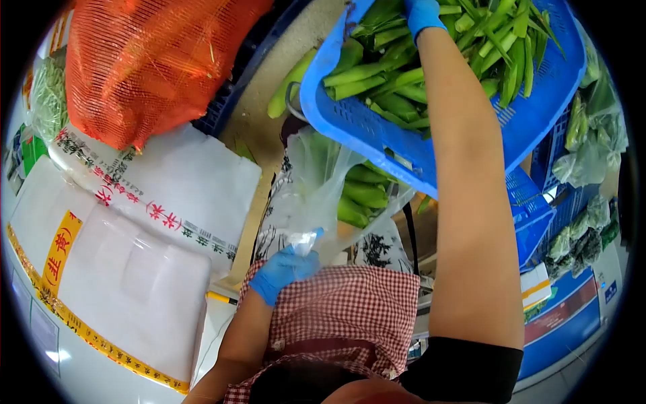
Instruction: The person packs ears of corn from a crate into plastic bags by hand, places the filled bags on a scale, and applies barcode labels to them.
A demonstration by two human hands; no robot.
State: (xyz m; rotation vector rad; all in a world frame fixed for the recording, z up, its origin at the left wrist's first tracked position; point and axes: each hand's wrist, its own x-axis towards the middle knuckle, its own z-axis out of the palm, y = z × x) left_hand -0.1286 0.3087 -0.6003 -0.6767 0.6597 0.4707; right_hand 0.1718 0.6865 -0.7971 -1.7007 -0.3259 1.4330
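My left hand [284,272], in a blue glove, is closed on the gathered edge of a clear plastic bag [316,195] in front of the apron. Several green vegetables [363,192], which look like corn ears in their husks, show through the bag. My right hand [424,15], also gloved in blue, reaches to the top edge of the view, over a blue plastic crate [538,135]. More of these green vegetables [397,74] lie in the crate, with loose leafy pieces on the right. The fingers of my right hand are hidden or cut off by the frame.
An orange mesh sack [155,67] rests on white foam boxes [134,283] at the left. One green ear [291,84] lies outside the crate, by its metal handle. Bagged green vegetables [592,141] and more blue crates [528,215] stand at the right.
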